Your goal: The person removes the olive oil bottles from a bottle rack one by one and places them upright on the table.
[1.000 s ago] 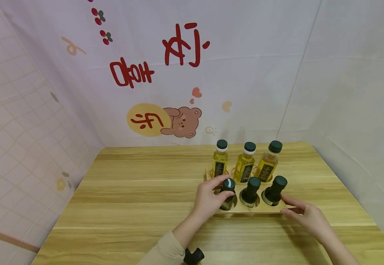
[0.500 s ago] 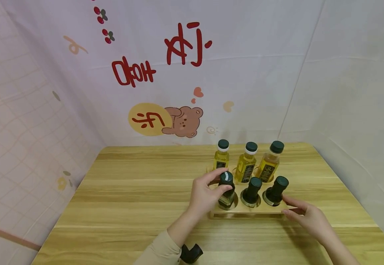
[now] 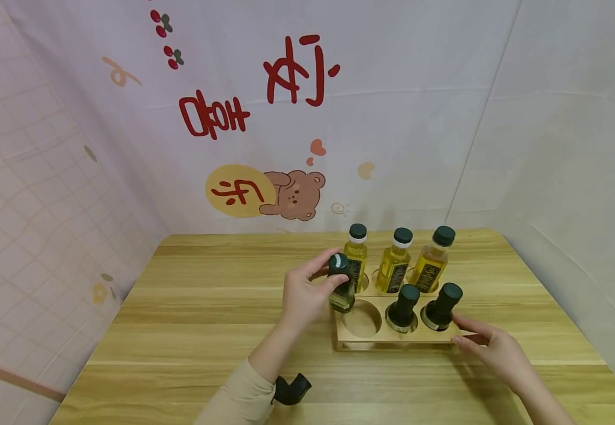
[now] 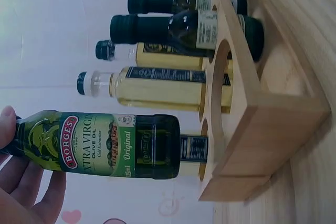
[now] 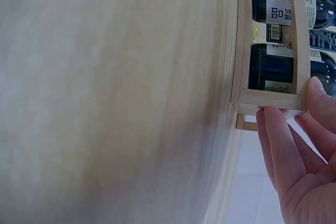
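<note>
My left hand grips a dark green olive oil bottle by its neck. The bottle is upright in the head view, lifted out of the front left hole of a wooden bottle rack, and hangs just left of that hole. Its label faces the left wrist camera. At the rack's right end my right hand holds the corner, thumb by the top board and fingers against the end panel. Two dark bottles, a middle one and a right one, stand in the front row.
Three yellow oil bottles with green caps, left, middle and right, fill the rack's back row. A black curved piece shows beside the left sleeve. A printed cloth wall rises behind the table.
My left hand has drawn the olive oil bottle up out of the front left hole and moved it left, uncovering the round hole. My right hand stays at the rack's corner.
</note>
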A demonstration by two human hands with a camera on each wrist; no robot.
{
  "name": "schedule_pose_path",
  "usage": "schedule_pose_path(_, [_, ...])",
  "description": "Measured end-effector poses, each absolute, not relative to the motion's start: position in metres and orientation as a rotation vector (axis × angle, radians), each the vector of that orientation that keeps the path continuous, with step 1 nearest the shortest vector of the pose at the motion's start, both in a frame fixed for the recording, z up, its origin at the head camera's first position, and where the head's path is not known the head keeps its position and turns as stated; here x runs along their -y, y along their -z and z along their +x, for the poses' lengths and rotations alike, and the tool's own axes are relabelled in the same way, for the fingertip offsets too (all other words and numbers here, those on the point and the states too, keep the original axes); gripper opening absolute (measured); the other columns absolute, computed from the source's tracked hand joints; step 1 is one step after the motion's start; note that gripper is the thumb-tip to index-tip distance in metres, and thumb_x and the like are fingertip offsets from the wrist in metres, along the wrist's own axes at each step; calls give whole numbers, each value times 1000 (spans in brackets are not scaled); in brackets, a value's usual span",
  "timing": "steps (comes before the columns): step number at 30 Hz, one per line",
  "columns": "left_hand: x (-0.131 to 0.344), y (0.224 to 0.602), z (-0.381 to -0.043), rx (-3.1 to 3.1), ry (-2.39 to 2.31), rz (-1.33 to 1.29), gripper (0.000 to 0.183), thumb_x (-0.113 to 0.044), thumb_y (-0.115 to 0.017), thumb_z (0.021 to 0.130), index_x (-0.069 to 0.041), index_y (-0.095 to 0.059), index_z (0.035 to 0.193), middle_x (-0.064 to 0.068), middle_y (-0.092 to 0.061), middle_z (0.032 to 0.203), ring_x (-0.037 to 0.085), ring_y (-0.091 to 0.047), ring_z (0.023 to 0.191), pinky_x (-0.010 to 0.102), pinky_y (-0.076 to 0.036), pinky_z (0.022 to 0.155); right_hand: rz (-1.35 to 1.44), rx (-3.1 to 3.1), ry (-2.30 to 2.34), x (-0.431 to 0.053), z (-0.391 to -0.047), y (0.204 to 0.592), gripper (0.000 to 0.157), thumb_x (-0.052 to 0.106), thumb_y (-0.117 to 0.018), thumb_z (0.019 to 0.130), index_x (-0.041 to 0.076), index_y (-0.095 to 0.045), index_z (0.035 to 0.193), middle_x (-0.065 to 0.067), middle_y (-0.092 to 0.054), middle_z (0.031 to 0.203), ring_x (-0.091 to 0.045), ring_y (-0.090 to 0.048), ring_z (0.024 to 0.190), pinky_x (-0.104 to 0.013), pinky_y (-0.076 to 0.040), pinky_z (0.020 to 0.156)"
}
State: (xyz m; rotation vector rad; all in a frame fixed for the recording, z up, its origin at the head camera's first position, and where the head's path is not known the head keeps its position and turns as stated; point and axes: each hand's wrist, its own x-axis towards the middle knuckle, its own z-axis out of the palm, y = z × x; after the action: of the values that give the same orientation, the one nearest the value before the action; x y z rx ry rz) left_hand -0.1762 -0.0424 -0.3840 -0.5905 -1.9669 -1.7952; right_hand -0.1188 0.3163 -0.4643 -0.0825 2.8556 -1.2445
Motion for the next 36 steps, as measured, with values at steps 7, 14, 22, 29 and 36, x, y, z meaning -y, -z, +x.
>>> schedule_pose_path(7, [61, 387, -184, 2023, 1720, -474, 45, -3, -83, 79, -11, -73, 121, 10, -72, 114, 29, -71, 96, 33, -59, 74, -83, -2858, 1246, -316, -119, 463, 56, 25, -75, 90, 0, -58, 137, -24, -59, 131, -2, -67, 83, -25, -55, 69])
schedule_pose_path(14, [78, 398, -195, 2082, 1670, -346, 44, -2, -82, 79, -11, -73, 121, 12, -71, 113, 32, -71, 95, 40, -59, 72, -65, -2860, 1225, -316, -119, 462, 57, 27, -74, 90, 1, -57, 138, -23, -59, 132, -3, -67, 83, -25, -55, 69])
schedule_pose_path(22, [96, 410, -206, 2106, 1624, -253, 44, -2, -82, 80, -10, -73, 121, 15, -70, 117, 34, -70, 94, 38, -59, 73, -74, -2845, 1249, -316, -118, 464, 57, 26, -74, 90, 0, -57, 138, -24, -58, 132, -2, -67, 84, -25, -55, 69])
schedule_pose_path(29, [107, 415, -218, 2089, 1568, -219, 41, -1, -82, 79, -5, -73, 119, 15, -69, 118, 32, -71, 93, 40, -59, 77, -74, -2861, 1245, -316, -118, 464, 56, 26, -75, 90, 1, -58, 137, -23, -60, 131, -3, -67, 83, -25, -55, 69])
schedule_pose_path(36, [115, 417, -224, 2103, 1587, -132, 43, -2, -83, 79, -7, -73, 120, 14, -69, 118, 30, -72, 93, 38, -59, 74, -92, -2880, 1242, -315, -118, 463, 55, 26, -75, 89, 1, -59, 136, -22, -60, 131, -3, -67, 83, -25, -55, 69])
